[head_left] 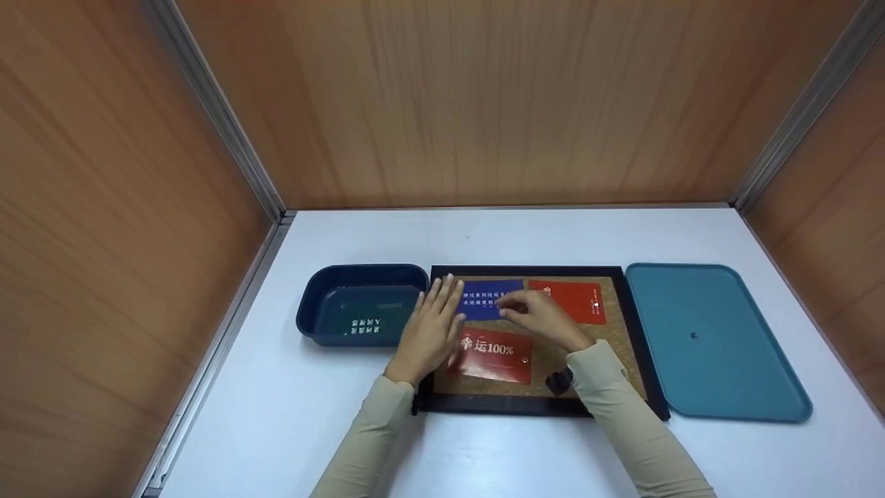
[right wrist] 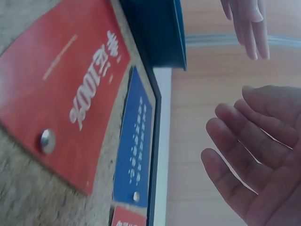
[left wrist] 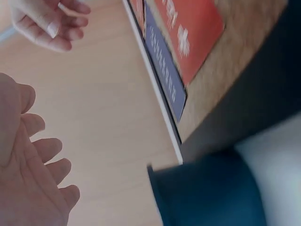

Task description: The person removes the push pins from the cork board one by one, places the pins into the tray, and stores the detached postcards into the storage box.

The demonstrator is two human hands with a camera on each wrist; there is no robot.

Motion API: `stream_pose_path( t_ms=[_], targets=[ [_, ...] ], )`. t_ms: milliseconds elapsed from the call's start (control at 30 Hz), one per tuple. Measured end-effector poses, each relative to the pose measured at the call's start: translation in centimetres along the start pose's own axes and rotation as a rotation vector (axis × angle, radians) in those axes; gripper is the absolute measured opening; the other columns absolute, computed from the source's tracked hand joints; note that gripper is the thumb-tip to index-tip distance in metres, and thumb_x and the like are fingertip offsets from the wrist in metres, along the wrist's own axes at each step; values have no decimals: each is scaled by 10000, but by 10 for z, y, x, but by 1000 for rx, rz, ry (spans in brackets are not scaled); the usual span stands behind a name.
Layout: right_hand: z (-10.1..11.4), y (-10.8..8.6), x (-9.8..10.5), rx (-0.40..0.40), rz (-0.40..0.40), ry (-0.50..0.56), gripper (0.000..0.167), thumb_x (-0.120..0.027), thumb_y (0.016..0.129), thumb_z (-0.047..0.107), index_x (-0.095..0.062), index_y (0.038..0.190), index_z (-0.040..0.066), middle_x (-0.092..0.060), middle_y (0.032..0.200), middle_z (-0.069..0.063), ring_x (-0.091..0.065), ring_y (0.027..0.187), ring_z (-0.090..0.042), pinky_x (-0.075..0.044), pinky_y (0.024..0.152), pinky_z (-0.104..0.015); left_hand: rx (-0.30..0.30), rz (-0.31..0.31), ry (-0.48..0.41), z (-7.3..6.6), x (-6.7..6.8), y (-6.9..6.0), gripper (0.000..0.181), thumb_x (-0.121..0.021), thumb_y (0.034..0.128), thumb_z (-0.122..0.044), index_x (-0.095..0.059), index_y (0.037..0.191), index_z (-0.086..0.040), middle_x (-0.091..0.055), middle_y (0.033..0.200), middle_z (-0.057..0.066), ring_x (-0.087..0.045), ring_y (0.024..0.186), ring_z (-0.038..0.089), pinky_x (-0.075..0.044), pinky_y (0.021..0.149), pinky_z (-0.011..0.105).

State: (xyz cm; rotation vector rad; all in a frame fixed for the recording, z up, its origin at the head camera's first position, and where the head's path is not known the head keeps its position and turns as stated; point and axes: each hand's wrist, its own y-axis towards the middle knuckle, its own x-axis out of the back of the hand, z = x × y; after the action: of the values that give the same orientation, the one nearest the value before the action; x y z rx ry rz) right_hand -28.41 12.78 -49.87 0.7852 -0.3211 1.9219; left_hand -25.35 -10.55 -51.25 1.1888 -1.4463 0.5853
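Note:
A framed corkboard (head_left: 617, 311) lies on the table with three cards on it. My left hand (head_left: 430, 335), fingers straight and together, is over the board's left edge, holding nothing. Bent fingers of my right hand (head_left: 543, 319) hover by the right end of the blue card (head_left: 480, 301); nothing shows in them. In the right wrist view, that card has a silver thumbtack (right wrist: 136, 196) at one end. The lower red card (head_left: 494, 358) bears a similar tack (right wrist: 47, 141). Another red card (head_left: 577, 299) sits at the upper right, partly behind my right hand.
Left of the board stands a dark blue bin (head_left: 321, 335) with a dark green card (head_left: 366, 318) in it. A flat teal tray (head_left: 726, 346) lies to the right, with a small dark thing (head_left: 694, 335) on it. Wooden panels (head_left: 511, 104) enclose the table's back and sides.

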Motion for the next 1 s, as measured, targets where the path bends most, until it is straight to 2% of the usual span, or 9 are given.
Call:
stream_pose_path(
  t_ms=[167,400,567,800,900,1000],
  targets=[
    [-7,-9,2,16,15,-29,212,-643,909,101,-699,1081,-9,-716,1006,-151,-677,900,-257,-574,814,-380,-43,52,32,-10,-12,-5,545,-351,1043,-355,-244,1537,-151,-197,1609,57,-180,1484,269,-176,1205,476],
    [-21,-22,2,-29,66,-37,212,-658,900,121,-704,1069,2,-720,970,-90,-667,875,-204,-573,790,-341,-72,111,73,-20,-29,-12,539,-405,1029,-323,-289,1525,-147,-269,1587,71,-261,1459,292,-239,1181,500],
    [-29,-32,2,-81,107,-19,200,-663,902,132,-709,1059,18,-716,959,-64,-653,877,-180,-566,800,-344,-76,147,82,-27,-35,-19,546,-398,1033,-336,-265,1533,-162,-255,1591,60,-254,1462,278,-254,1174,507],
    [-39,-39,1,-99,136,2,159,-672,899,135,-722,1011,34,-720,923,-44,-652,859,-172,-565,787,-329,-82,188,80,-34,-45,-27,568,-400,1030,-351,-242,1539,-155,-271,1586,56,-265,1459,273,-252,1176,505],
    [-43,-41,-1,-108,155,-5,141,-681,893,147,-730,984,51,-724,900,-26,-654,840,-148,-560,768,-303,-78,229,77,-37,-48,-30,567,-388,1033,-365,-239,1540,-159,-264,1588,50,-252,1464,264,-238,1182,506],
    [-47,-44,-3,-83,164,-16,123,-684,888,134,-733,962,49,-728,888,-27,-655,825,-137,-555,753,-292,-70,282,79,-40,-50,-34,563,-375,1034,-380,-242,1539,-171,-254,1592,34,-242,1469,251,-224,1188,500]
  ],
)
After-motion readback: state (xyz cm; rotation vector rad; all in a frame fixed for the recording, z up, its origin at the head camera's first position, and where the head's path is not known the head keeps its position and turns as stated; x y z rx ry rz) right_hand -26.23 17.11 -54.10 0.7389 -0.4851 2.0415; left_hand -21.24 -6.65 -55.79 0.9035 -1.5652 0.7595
